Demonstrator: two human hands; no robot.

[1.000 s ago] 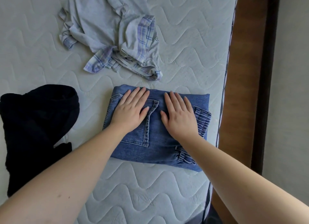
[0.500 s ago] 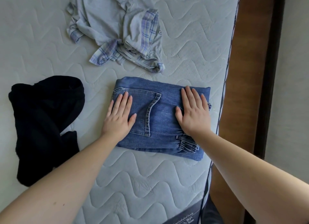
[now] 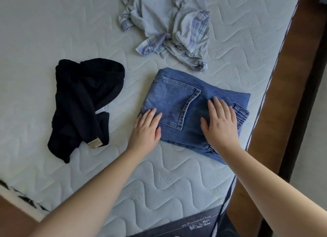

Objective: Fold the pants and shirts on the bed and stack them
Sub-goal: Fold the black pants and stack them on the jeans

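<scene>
The folded jeans (image 3: 178, 102), lying near the right edge of the mattress (image 3: 70, 24), are being pressed flat, apparently so the fold is kept. The left hand (image 3: 146, 130) is being laid on their near left corner, the right hand (image 3: 219, 123) on their right half, fingers straight and slightly spread. To the left, a black garment (image 3: 79, 102) is being left crumpled; farther off, a pale shirt (image 3: 168, 24) is being left unfolded.
</scene>
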